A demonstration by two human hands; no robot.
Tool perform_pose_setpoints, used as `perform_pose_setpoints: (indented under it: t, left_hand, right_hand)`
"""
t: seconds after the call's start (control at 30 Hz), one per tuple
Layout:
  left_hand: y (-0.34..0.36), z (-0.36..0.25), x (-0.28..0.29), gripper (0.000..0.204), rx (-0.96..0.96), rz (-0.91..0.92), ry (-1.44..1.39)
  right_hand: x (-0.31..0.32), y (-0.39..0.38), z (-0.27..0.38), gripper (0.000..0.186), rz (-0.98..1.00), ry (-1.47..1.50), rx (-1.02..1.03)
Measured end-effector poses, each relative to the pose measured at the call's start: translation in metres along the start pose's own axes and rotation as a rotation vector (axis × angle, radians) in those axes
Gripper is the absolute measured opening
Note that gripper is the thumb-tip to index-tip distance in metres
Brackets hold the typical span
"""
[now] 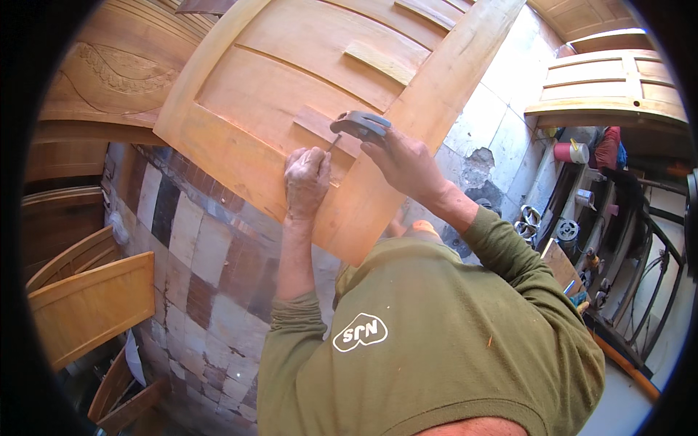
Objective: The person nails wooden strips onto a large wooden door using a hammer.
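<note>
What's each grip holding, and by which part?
Left grip: a thin dark rod, below its protruding upper end. Right grip: a dark hammer-like tool, behind its curved head; exact hold partly hidden.

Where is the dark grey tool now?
In the head view's upper middle, the dark grey tool is in the right hand, near the left hand.

A carved panel (127, 76) fills the upper left of the frame; a pale board (98, 305) leans at lower left by tiles (190, 240). A ribbed panel (600, 83) occupies the upper right, above a pink tub (568, 152) and red cloth (608, 147).
</note>
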State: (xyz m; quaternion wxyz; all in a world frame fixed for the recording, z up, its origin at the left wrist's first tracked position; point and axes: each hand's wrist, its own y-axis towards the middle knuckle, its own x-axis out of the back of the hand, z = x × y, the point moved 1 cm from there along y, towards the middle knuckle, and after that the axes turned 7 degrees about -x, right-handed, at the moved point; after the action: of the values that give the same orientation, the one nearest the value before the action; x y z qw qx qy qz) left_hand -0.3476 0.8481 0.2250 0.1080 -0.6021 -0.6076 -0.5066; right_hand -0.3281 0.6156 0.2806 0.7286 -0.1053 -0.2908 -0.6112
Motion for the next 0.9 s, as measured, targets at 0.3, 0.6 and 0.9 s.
perform_pose_setpoints:
  t: [0.3,0.6,0.9]
  left_hand:
    - [-0.005,0.004,-0.002,0.015,-0.035,-0.015,0.03]
    - [-0.002,0.003,0.0,0.016,-0.037,0.011,0.035]
    - [-0.002,0.004,0.0,0.012,0.068,-0.016,-0.08]
  right_hand:
    - [0.006,0.013,0.022,0.027,-0.01,-0.126,0.016]
    - [0.002,0.014,0.01,0.028,-0.008,-0.209,0.04]
    - [0.009,0.007,0.021,0.032,-0.212,0.032,0.034]
